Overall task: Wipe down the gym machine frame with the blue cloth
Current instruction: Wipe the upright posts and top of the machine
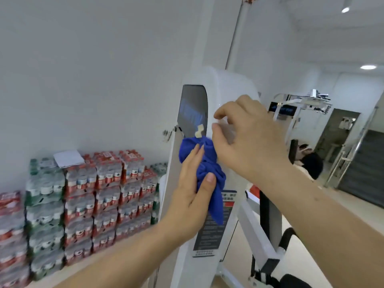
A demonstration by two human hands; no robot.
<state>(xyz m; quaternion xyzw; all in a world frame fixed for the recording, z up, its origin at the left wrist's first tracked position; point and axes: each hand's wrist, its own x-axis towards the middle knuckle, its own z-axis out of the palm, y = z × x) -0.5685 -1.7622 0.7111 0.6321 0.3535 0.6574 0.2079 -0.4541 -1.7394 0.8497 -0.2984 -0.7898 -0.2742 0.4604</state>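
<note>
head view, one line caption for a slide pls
Left hand holds blue cloth against white machine frame, right hand just above.

The left wall [83, 59] is plain white. Against its base, shrink-wrapped bottle packs [93, 194] are stacked several layers high, with red-labelled and green-labelled packs in separate columns. A white folded sheet [68, 157], possibly paper, lies on top of the stack. The ceiling [332, 38] is white and carries two round recessed lights [368, 67], both lit. A second white machine [291, 107] stands well back on the right. Behind it is a dark doorway [336, 132]. The floor [311, 204] is pale and smooth.
</note>
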